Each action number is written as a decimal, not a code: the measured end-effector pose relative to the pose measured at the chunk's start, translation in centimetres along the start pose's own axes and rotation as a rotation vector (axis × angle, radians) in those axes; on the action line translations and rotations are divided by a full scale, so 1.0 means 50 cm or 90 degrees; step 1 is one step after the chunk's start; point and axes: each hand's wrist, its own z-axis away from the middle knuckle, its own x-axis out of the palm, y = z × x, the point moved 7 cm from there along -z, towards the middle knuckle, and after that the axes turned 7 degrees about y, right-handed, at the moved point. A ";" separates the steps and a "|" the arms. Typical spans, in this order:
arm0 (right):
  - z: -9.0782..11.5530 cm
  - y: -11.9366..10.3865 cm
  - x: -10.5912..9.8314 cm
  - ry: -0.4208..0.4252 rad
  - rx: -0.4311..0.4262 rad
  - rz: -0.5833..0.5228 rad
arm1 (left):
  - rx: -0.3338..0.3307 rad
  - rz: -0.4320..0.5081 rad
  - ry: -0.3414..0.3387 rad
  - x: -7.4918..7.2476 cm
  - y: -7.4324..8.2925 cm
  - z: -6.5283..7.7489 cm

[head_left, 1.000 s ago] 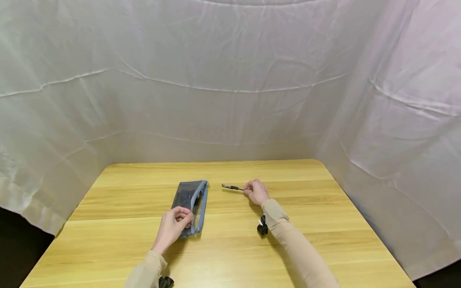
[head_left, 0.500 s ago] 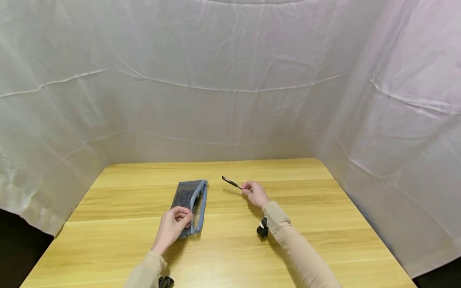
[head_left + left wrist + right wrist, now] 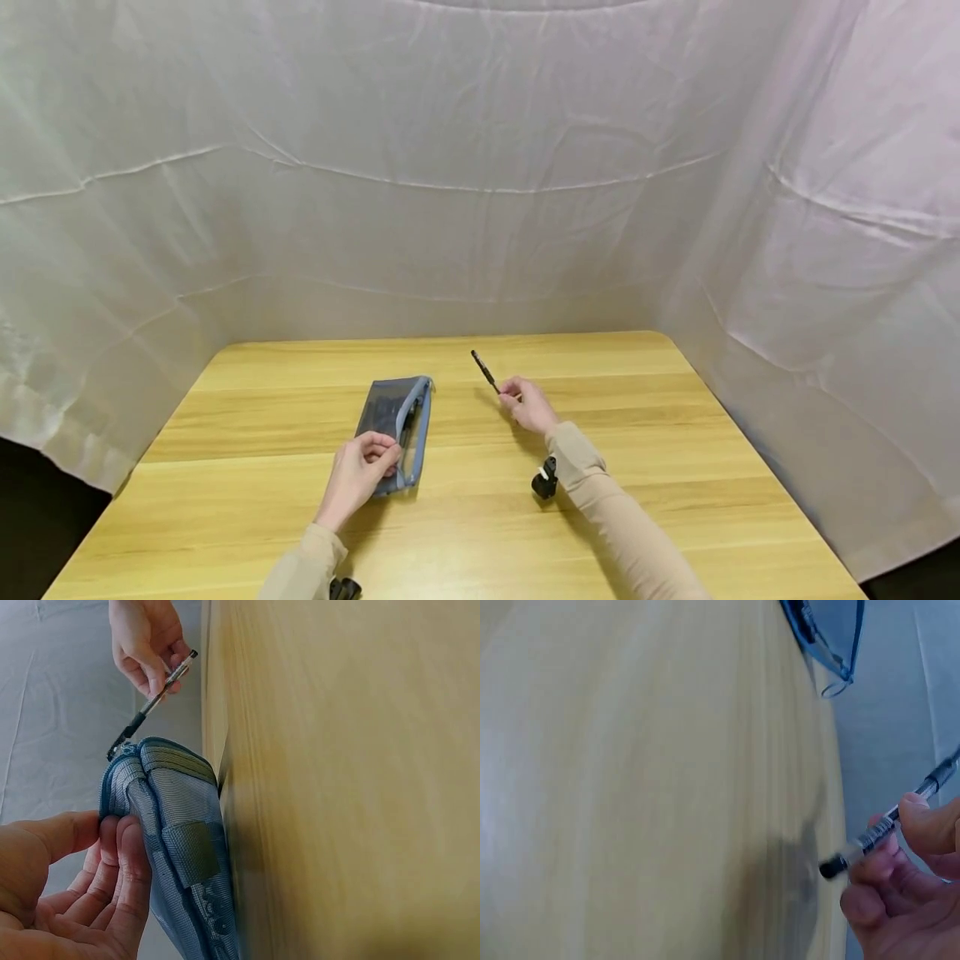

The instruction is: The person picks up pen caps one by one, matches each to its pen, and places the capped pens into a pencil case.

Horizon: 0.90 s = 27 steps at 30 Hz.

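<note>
A blue-grey zip pencil case point(image 3: 382, 408) lies on the table with its zip side gaping, and dark items show inside. My left hand point(image 3: 360, 468) pinches the edge of its opening between thumb and fingers, as the left wrist view also shows at the case's rim point(image 3: 124, 787). To the right, my right hand point(image 3: 529, 405) holds a black pen point(image 3: 483, 368) between thumb and fingers, above the tabletop. The pen point(image 3: 877, 834) has a clear barrel and dark ends; it points up and away from me, apart from the case.
The wooden table point(image 3: 480, 533) has pale curtains point(image 3: 480, 233) hanging behind it and at both sides. A small black wrist camera point(image 3: 545, 479) sits at the right cuff, another point(image 3: 345, 588) at the left.
The pen's far end has swung up and to the right, turning from nearly level to steeply slanted. My right hand has shifted slightly left; the left hand and case stay put.
</note>
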 end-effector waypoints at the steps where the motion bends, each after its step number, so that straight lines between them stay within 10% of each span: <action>1: 0.001 -0.002 0.003 -0.006 0.003 -0.009 | 0.001 0.000 -0.001 0.001 0.000 0.000; 11: 0.015 -0.031 0.045 -0.166 0.010 -0.172 | 0.006 0.002 0.008 -0.001 0.002 -0.004; 18: 0.039 -0.032 0.090 -0.236 0.158 -0.343 | 0.006 -0.001 0.005 0.000 0.000 -0.004; 27: 0.059 -0.060 0.144 -0.269 0.214 -0.366 | 0.009 0.000 0.003 0.003 0.004 -0.005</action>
